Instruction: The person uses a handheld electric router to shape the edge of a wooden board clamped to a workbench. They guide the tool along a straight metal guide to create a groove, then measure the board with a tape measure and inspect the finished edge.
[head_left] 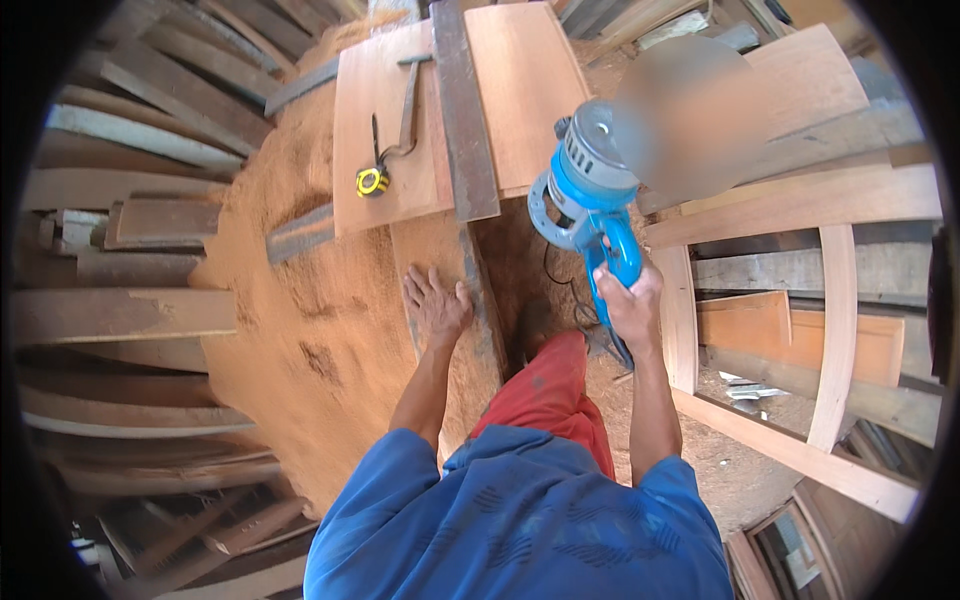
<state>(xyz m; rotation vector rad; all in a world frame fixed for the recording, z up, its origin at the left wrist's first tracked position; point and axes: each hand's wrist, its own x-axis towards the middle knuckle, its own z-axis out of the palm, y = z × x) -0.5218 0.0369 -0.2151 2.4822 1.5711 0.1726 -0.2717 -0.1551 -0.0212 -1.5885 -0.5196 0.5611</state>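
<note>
Tape measure (372, 181) left of hammer (410, 105), on panel (362, 90); power tool (592, 180) right.

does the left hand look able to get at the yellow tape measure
Likely yes: the left hand is open and empty, and nothing seems to stand between it and the tape measure.

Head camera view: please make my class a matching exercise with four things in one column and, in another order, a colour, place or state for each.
Column one
1. Power tool
2. Tape measure
3. Left hand
4. Wooden frame

Column two
A. Fingers spread over dusty wood
B. Pale, at the picture's right side
C. Blue, gripped by the right hand
D. Yellow and black, lying on a pale board

Right pairs: 1-C, 2-D, 3-A, 4-B.
</note>
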